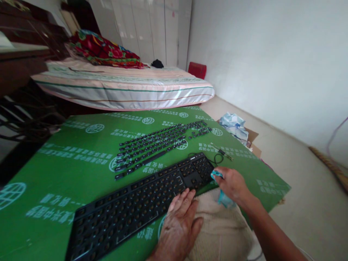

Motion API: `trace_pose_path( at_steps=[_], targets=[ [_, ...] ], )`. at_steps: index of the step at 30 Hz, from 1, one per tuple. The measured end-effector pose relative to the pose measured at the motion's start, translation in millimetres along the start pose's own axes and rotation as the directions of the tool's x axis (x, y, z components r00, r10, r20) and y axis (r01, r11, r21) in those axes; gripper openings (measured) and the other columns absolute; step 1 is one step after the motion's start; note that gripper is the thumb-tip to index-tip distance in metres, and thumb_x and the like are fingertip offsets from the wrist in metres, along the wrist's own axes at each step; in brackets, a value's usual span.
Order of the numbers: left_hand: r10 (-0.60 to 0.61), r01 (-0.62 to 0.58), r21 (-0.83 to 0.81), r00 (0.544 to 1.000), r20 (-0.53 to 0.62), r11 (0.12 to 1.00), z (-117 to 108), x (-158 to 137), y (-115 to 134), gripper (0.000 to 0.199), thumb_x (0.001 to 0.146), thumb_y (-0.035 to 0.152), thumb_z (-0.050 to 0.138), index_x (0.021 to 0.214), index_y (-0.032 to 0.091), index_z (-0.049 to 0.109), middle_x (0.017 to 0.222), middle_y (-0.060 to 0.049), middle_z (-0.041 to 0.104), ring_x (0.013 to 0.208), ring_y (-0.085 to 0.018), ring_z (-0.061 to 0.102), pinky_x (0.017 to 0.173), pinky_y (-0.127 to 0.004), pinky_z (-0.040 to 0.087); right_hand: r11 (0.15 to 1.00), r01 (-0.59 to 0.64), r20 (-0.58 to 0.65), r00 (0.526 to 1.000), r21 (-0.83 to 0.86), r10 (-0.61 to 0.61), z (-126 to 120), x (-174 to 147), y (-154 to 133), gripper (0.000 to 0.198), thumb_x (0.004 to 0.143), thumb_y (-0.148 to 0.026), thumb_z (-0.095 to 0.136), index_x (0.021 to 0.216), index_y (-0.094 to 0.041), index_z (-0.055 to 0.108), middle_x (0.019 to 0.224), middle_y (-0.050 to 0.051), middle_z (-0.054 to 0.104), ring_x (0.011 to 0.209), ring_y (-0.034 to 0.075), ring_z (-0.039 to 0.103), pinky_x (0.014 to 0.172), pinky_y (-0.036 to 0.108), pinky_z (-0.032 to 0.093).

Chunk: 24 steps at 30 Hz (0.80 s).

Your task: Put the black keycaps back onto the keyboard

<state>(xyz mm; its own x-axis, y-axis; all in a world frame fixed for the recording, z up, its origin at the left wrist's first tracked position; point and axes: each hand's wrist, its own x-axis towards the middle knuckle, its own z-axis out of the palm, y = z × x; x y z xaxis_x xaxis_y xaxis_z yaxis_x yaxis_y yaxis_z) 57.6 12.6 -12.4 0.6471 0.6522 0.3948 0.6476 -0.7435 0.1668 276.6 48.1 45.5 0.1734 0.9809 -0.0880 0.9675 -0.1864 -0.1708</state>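
Observation:
A black keyboard (144, 195) with its keycaps off lies slantwise on the green table top, bare key sockets showing. My left hand (181, 221) rests flat across its front edge, fingers stretched out. Closed on a thin teal cloth (225, 199), my right hand (233, 185) is at the keyboard's right end; part of the cloth pokes out by the fingertips and part hangs below. Behind the keyboard, the loose black keycaps (152, 145) are laid out in rows like a keyboard layout.
The green table top (81, 145) carries white printing. Near the keyboard's cable is a small slender tool (221, 151). Beige fabric (217, 228) lies before me. A cardboard box (251, 136) with crumpled plastic stands right of the table, and a bed (125, 88) stands behind.

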Motion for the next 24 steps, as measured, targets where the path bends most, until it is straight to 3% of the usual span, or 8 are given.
trace_pose_path(
  at_steps=[6,12,17,24],
  targets=[
    [-0.005,0.005,0.006,1.0,-0.002,1.0,2,0,-1,0.036,0.077,0.024,0.06,0.113,0.019,0.061,0.132,-0.01,0.057,0.12,-0.028,0.053,0.094,-0.05,0.05,0.989,-0.122,-0.02,0.992,0.078,0.124,-4,-4,54,0.024,0.086,-0.027,0.047,0.097,-0.02,0.067,0.084,0.007,0.071,0.074,0.018,0.064,0.065,0.025,0.04],
    [0.001,-0.001,0.028,1.0,0.022,1.0,-4,1,1,0.037,0.076,0.025,0.061,0.112,0.019,0.061,0.131,-0.011,0.057,0.119,-0.028,0.054,0.093,-0.048,0.051,0.955,-0.263,-0.03,0.965,-0.133,0.262,-18,-1,86,0.027,0.088,-0.033,0.042,0.099,-0.023,0.065,0.086,0.008,0.07,0.075,0.021,0.065,0.061,0.027,0.039],
    [-0.033,0.033,0.005,0.997,0.063,0.999,-6,0,2,0.038,0.076,0.024,0.061,0.114,0.019,0.06,0.133,-0.01,0.055,0.122,-0.028,0.051,0.096,-0.049,0.049,0.945,-0.239,0.001,0.969,-0.223,0.246,-11,5,102,0.027,0.089,-0.031,0.04,0.096,-0.021,0.064,0.088,0.01,0.07,0.081,0.024,0.066,0.063,0.029,0.041],
    [-0.099,0.106,-0.099,0.992,0.077,0.989,-6,-2,6,0.035,0.081,0.031,0.058,0.115,0.022,0.059,0.136,-0.006,0.053,0.126,-0.025,0.047,0.102,-0.046,0.044,0.966,-0.215,0.049,0.973,-0.144,0.224,6,3,111,0.03,0.087,-0.035,0.041,0.098,-0.02,0.066,0.088,0.012,0.071,0.084,0.027,0.067,0.068,0.034,0.045]
  ],
)
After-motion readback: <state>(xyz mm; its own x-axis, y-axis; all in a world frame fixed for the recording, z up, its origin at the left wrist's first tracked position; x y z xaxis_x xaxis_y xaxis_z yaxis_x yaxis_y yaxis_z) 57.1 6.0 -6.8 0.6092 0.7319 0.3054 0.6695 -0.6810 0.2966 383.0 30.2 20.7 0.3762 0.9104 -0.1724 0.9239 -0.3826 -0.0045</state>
